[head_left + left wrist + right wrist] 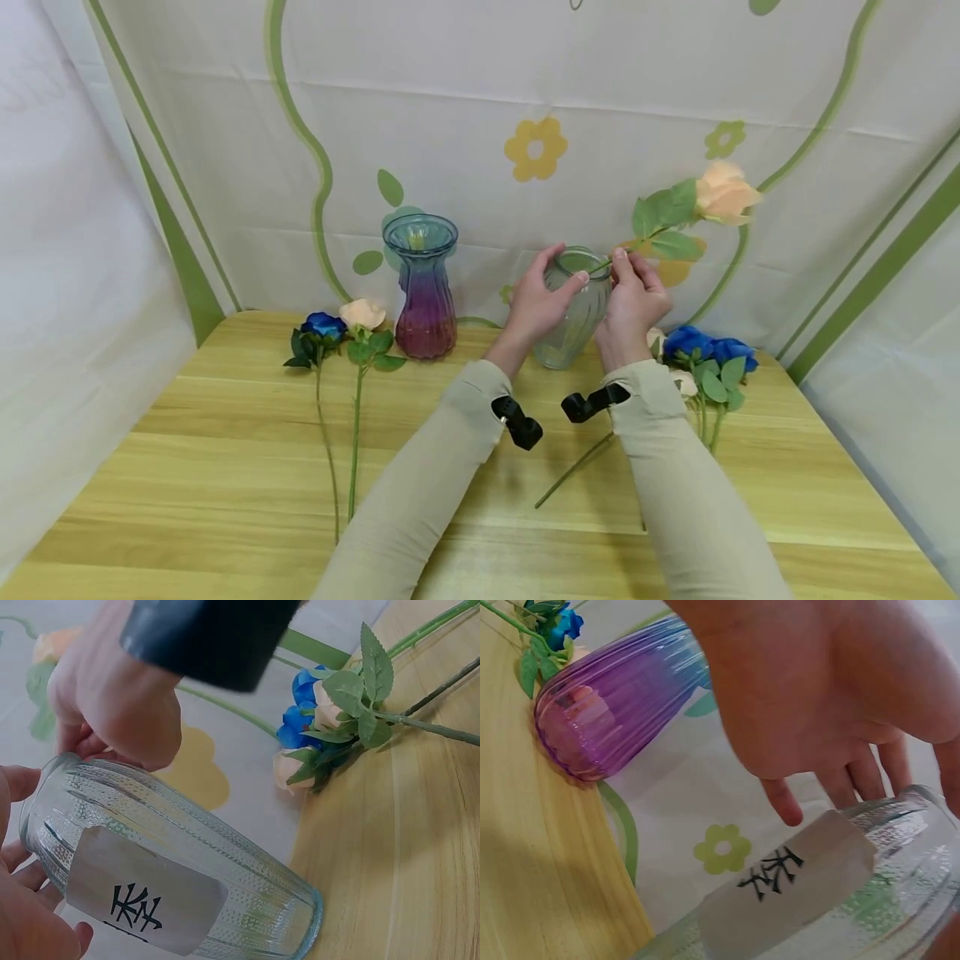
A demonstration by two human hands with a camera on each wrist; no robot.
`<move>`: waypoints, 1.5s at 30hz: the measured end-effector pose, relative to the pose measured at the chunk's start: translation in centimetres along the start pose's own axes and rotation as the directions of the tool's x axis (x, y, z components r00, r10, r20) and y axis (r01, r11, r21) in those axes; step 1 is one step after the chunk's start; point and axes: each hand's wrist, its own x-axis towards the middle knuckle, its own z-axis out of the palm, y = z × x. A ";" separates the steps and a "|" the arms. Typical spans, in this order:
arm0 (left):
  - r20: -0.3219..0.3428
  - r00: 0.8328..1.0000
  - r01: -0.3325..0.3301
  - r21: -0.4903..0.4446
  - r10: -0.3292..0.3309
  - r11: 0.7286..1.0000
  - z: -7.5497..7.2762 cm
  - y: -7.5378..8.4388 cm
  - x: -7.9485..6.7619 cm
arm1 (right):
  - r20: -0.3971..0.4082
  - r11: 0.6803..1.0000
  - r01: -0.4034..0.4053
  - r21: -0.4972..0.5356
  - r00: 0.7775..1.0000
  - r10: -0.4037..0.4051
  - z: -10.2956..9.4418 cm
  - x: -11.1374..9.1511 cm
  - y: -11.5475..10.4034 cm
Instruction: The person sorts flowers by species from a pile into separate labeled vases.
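Beige sleeves (420,492) run up from the bottom edge, both forearms reaching forward and converging on the clear vase (564,333). Black wrist mounts (517,422) strapped on each, short of the vase.

Left hand (534,302): on the left side of the clear vase, fingers wrapped around its neck, thumb at the rim. Right hand (633,300): at the right side of the vase mouth, palm turned inward, thumb and fingertips pinching the stem of a peach rose (726,193). Bloom is up and right of the vase; stem slants down-left across the rim. Can't tell how far the end goes in, left thumb covers it.

Clear vase leans right in the head view. Paper label (146,892) with black writing on its side.

Around the clear vase: blue-to-purple vase (426,292) upright to its left; blue rose (325,325) and pale rose (362,315) flat on the table (255,467) further left. Blue-and-pale bunch (708,346) to its right. Bare stem length (573,471) on the near side, far end under the right sleeve.
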 end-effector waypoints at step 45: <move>-0.003 1.000 0.011 -0.020 -0.011 1.000 0.0 -0.1 -0.1 | 0.284 0.934 -0.356 -0.022 0.894 0.347 -8.1 0.2 -1.7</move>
